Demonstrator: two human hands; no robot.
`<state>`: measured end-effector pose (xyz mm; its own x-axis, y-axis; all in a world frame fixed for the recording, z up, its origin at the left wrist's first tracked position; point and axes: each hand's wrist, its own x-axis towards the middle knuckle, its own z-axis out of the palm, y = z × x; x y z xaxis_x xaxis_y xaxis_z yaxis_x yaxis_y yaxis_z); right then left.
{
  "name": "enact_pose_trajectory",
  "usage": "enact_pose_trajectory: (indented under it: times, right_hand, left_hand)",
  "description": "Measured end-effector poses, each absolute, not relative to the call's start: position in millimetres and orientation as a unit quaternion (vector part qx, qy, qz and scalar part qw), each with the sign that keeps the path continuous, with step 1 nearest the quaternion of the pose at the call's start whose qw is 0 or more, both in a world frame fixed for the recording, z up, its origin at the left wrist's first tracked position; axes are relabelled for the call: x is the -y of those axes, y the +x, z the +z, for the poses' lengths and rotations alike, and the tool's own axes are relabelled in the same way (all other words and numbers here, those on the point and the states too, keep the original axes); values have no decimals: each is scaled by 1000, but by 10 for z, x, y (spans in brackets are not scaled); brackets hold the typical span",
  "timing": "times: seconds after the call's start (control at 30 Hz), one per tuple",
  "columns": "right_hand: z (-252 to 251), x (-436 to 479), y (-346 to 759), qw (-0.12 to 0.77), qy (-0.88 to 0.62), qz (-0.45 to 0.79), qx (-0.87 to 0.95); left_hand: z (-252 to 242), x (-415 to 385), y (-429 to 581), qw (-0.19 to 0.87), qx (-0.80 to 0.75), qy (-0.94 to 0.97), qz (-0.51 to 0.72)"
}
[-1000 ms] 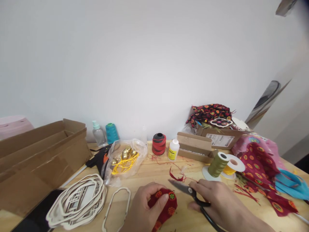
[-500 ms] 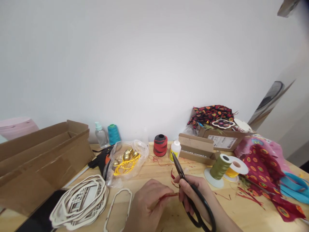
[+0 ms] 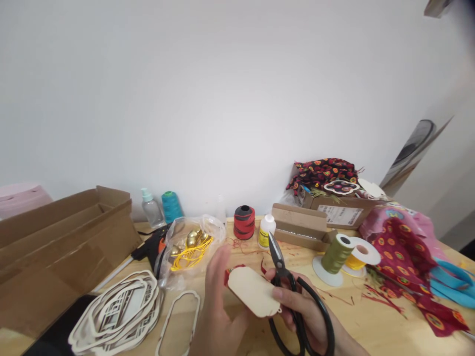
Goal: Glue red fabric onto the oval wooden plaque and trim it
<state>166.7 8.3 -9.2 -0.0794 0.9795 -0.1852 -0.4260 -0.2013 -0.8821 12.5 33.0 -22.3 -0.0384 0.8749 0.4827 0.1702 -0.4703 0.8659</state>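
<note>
My right hand (image 3: 309, 309) is closed around black-handled scissors (image 3: 278, 259), whose closed blades point up. Between its thumb and fingers it also pinches a pale, flat wooden plaque (image 3: 252, 290) with notched corners and a small loop at one end. A bit of red patterned fabric (image 3: 227, 277) shows past the plaque's far left edge. My left hand (image 3: 220, 309) is open beside the plaque, fingers raised and thumb apart; whether the thumb touches the plaque I cannot tell. Left of that hand lies a thin wooden frame (image 3: 179, 319).
Stacked wooden frames (image 3: 117, 314), a cardboard box (image 3: 63, 257) and a glue gun (image 3: 150, 247) are on the left. Bells with yellow cord (image 3: 193, 249) lie in a plastic bag. Red thread (image 3: 244, 222), a white bottle (image 3: 266, 230), a green spool (image 3: 337, 254) and red fabric (image 3: 404, 257) are further right.
The red strip stretched between my hands no longer shows there; the plaque's pale face is now visible in my right hand. My left hand has opened, its fingers lifting. The scissors have tilted more upright.
</note>
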Motion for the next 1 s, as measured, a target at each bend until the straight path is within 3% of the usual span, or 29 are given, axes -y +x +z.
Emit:
enact_pose_trajectory:
  times: [0.2, 0.37, 0.6, 0.83, 1.0]
  right_hand:
    - [-115, -90, 1657, 447, -318, 806, 224]
    - [-154, -99, 1609, 417, -306, 824, 231]
    - [-107, -54, 1717, 545, -443, 494, 513]
    - [-196, -83, 1869, 499, -421, 399, 644]
    - [-252, -47, 1907, 525, -451, 171, 702]
  left_hand:
    - [-433, -511, 256, 544, -413, 407, 606]
    - [-278, -404, 152, 586, -315, 478, 574]
    - [30, -323, 170, 638, -411, 232, 609]
    - [60, -329, 186, 636, -433, 230, 595]
    - [6, -336, 161, 629, -440, 240, 594]
